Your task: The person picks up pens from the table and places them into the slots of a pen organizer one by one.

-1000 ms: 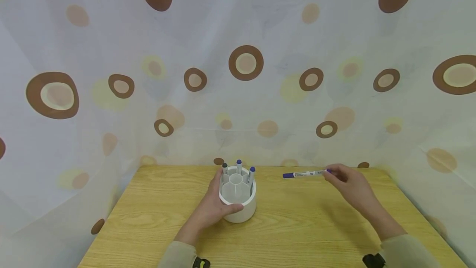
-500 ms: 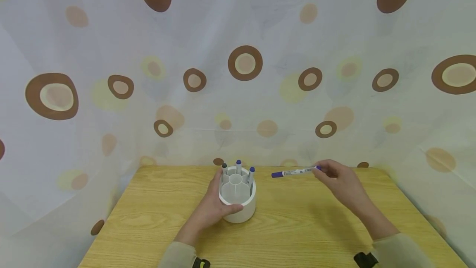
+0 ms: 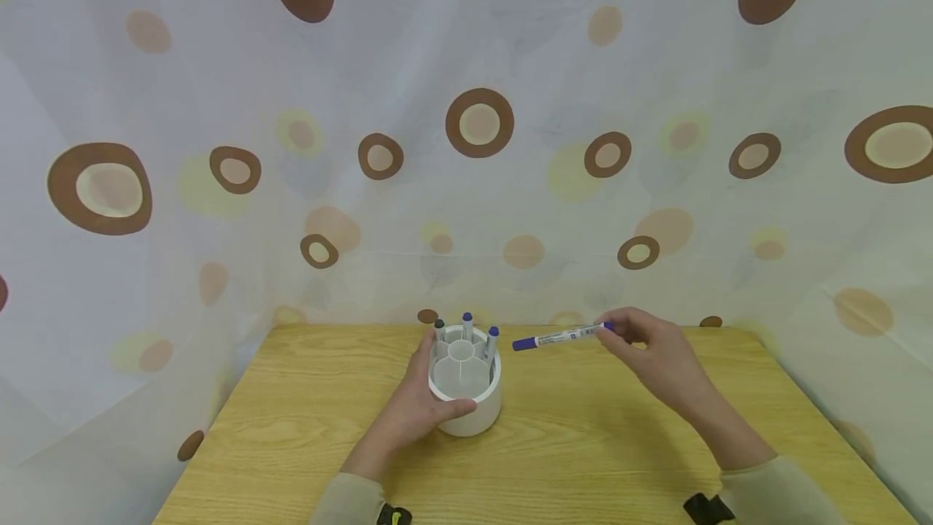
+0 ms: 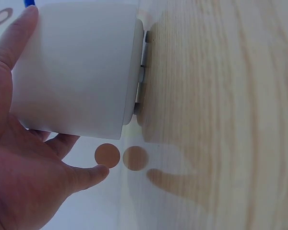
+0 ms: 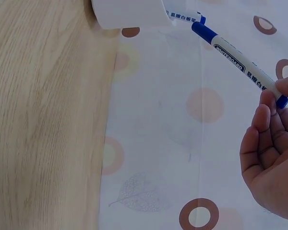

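Note:
A round white pen holder [image 3: 470, 421] with divided compartments stands on the table, my left hand [image 3: 414, 410] gripping its left side, thumb across the front. In it stand a dark-ended marker [image 3: 440, 330] and two blue-ended markers, one at the back [image 3: 468, 326] and one at the right [image 3: 492, 342]. My right hand [image 3: 662, 356] pinches a blue whiteboard marker [image 3: 568, 335] by its end, between thumb and fingertips. That marker is nearly level above the table, its blue cap pointing left toward the holder. The right wrist view shows "WHITEBOARD" printed on its barrel [image 5: 237, 62].
The wooden table [image 3: 291, 428] ends at the back against a pale curtain [image 3: 408, 47] with brown and yellow circles, which also hangs along both sides. In the left wrist view, small dark feet [image 4: 141, 74] show under the holder's base.
My right hand has moved left with the marker, bringing its cap closer to the holder. My left hand and the holder have stayed in place.

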The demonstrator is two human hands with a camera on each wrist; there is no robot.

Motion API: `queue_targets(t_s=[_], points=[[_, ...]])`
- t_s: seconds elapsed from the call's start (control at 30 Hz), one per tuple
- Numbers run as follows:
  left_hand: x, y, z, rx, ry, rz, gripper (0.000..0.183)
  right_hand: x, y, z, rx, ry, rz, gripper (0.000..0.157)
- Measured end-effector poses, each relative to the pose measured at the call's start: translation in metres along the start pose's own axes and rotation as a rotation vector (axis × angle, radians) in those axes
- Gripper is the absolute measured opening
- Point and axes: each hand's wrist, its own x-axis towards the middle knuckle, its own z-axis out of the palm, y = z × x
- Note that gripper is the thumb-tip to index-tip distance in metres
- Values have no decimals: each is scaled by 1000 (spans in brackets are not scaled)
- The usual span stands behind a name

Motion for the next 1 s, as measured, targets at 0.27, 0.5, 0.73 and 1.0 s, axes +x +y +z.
queue_targets(t_s=[0.27,0.5,0.73,1.0], points=[[1,-2,0,-8,-2,-11,137,0,-12,7,27,-18,-32,18],[1,-1,0,-14,-14,-15,136,0,-21,15,39,-38,-53,16],[2,-2,-1,-4,-10,-7,136,3,-29,25,64,-59,-71,12],[2,-2,-1,-5,-14,2,135,6,-38,36,99,-83,-104,11]])
